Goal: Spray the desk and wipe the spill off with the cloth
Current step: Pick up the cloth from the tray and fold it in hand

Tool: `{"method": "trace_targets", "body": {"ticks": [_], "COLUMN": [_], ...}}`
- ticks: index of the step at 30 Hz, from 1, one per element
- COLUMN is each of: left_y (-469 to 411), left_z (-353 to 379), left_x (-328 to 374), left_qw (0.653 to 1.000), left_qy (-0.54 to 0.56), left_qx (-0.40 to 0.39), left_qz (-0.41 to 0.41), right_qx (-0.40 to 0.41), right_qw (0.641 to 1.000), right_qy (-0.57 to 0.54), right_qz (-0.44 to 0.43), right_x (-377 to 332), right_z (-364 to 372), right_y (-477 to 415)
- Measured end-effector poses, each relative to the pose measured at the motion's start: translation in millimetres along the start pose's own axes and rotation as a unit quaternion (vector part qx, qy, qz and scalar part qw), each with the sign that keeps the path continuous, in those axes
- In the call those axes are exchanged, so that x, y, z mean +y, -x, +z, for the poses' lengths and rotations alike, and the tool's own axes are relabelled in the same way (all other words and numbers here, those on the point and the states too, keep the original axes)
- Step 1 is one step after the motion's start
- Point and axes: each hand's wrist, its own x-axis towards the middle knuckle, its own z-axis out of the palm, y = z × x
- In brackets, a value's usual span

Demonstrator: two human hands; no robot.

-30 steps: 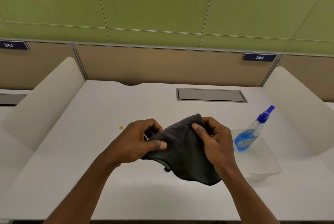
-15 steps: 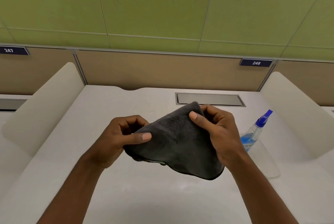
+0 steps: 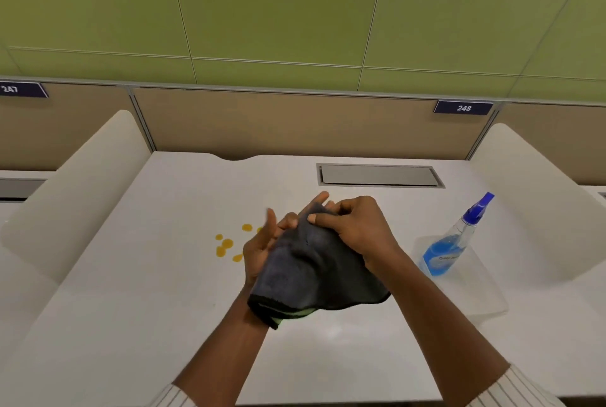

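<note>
Above the middle of the white worktop [image 3: 137,291], I am holding the dark grey cloth [image 3: 314,272] up in both hands, clear of the surface. My right hand [image 3: 357,231] is pinching the cloth's upper edge between thumb and curled fingers, closed firmly on the fabric. My left hand [image 3: 265,242] is lying flat and spread open beneath the cloth, fingers pointing away from me, so the fabric is draping over its palm and wrist rather than being gripped. A strip of green is showing at the cloth's folded lower edge.

Just to the left of my left hand, the spill [image 3: 228,244] is sitting on the worktop as a cluster of small orange-yellow drops; the hand is covering part of it. On the right, well apart from the cloth, the spray bottle [image 3: 454,242] with blue liquid and a blue trigger head is leaning tilted in a clear plastic tray [image 3: 482,295]. Behind my hands, a grey recessed cover plate [image 3: 378,175] is lying flush in the worktop near the back panel. White side dividers are flanking the worktop on both sides, and a dark number plate reading 248 [image 3: 464,108] is hanging on the tan partition beyond, beneath a green wall.
</note>
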Motion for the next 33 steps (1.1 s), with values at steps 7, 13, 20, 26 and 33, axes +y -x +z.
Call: {"method": "trace_targets", "body": {"ticks": [7, 13, 20, 26, 33], "left_y": [4, 4, 13, 12, 12], "left_z": [-8, -12, 9, 26, 47], "left_x": [-3, -5, -11, -19, -20], "left_qw": [0.984, 0.981, 0.982, 0.958, 0.945], "left_qy": [-0.176, -0.188, -0.186, -0.255, -0.234], "left_qx": [0.027, 0.035, 0.019, 0.083, 0.176], "left_qz": [0.017, 0.028, 0.041, 0.102, 0.146], "right_qx": [0.046, 0.124, 0.227, 0.107, 0.062], "right_qw": [0.986, 0.980, 0.945, 0.955, 0.967], "right_qy": [0.131, 0.084, -0.005, -0.042, 0.004], "right_qz": [-0.094, -0.128, -0.233, -0.273, -0.247], "right_x": [6, 20, 45, 32, 36], "right_z": [1, 4, 7, 28, 18], "right_y": [0, 5, 47, 116, 117]}}
